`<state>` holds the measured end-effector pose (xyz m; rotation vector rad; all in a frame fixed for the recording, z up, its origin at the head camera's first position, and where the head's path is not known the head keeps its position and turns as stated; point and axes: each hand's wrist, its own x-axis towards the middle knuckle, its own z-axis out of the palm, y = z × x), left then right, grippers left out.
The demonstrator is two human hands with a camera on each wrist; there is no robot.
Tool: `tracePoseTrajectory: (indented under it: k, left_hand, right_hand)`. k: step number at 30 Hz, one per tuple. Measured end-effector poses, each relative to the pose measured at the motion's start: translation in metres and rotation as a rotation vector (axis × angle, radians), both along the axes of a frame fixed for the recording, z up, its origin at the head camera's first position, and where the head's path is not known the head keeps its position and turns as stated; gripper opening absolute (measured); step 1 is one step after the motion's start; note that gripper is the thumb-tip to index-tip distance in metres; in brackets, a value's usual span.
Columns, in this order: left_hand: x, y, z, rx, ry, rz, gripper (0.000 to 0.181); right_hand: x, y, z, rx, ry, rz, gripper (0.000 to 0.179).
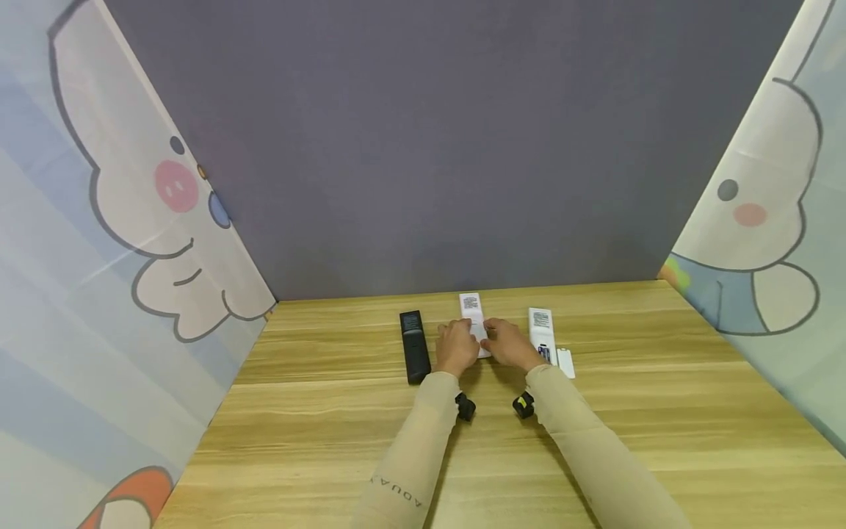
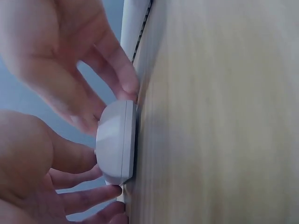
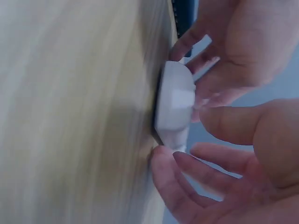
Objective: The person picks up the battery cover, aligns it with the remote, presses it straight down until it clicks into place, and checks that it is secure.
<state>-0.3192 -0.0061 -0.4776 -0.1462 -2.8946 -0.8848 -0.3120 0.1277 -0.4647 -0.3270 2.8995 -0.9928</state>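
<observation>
A white remote control [image 1: 470, 303] lies lengthwise on the table near the back wall, its printed label facing up. My left hand [image 1: 457, 345] holds its left side, thumb on top and fingers low along the edge. From the right, my right hand [image 1: 510, 344] has its thumb on the upper face and fingertips at the side. The near end of the remote control [image 2: 114, 142] shows in the left wrist view, close against the tabletop. Fingers of both hands hide its middle from the head view.
Left of my hands lies a black remote control [image 1: 415, 353]. To the right is another white remote control [image 1: 540, 323] with batteries [image 1: 544, 353] showing in its uncovered compartment. Beside it lies a white battery cover [image 1: 565, 363]. A grey wall [image 1: 463, 147] stands behind the wooden table [image 1: 317, 411].
</observation>
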Motion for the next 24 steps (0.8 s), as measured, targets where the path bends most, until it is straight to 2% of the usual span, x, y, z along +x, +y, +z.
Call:
tracePoseTrajectory:
  k: [4, 7, 12, 16, 19, 24]
  left_hand:
    - [0.000, 0.000, 0.001, 0.017, -0.004, -0.023, 0.036]
    - [0.000, 0.000, 0.001, 0.032, 0.024, -0.024, 0.035]
    - [0.002, 0.006, 0.002, 0.113, 0.159, -0.004, 0.036]
    - [0.006, 0.013, 0.009, 0.171, 0.242, -0.014, 0.029]
    - [0.011, 0.017, 0.014, 0.209, 0.240, -0.051, 0.024]
    - [0.017, 0.026, 0.017, 0.271, 0.183, -0.081, 0.019]
  right_hand:
    - [0.008, 0.013, 0.006, -0.100, 0.036, -0.036, 0.040]
    - [0.014, 0.026, 0.015, -0.148, 0.083, -0.066, 0.033]
    - [0.020, 0.051, 0.028, -0.184, 0.191, -0.109, 0.021]
    - [0.022, 0.071, 0.033, -0.180, 0.225, -0.104, 0.019]
    - [0.023, 0.086, 0.035, -0.151, 0.236, -0.112, 0.020]
    - [0.024, 0.105, 0.035, -0.097, 0.273, -0.165, 0.020]
